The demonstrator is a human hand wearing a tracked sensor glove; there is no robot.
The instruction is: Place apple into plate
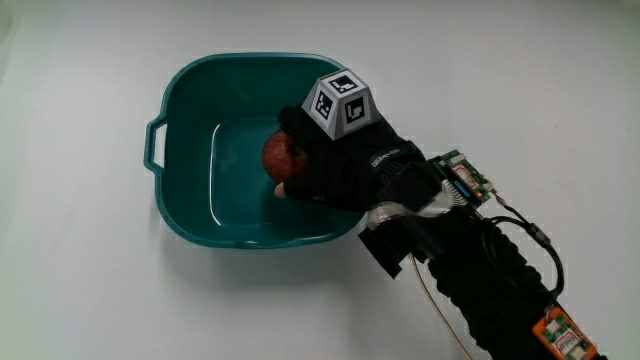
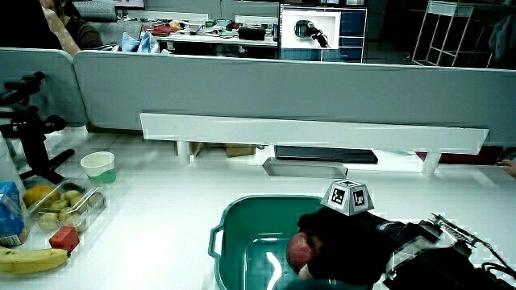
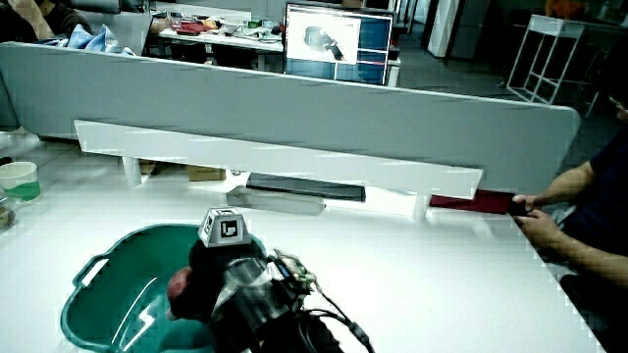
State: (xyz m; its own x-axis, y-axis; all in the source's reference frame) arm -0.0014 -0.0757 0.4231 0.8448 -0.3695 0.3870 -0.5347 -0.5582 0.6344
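Apple within curled fingers

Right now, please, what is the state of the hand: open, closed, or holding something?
Hand: closed around the red apple, inside the green basin.
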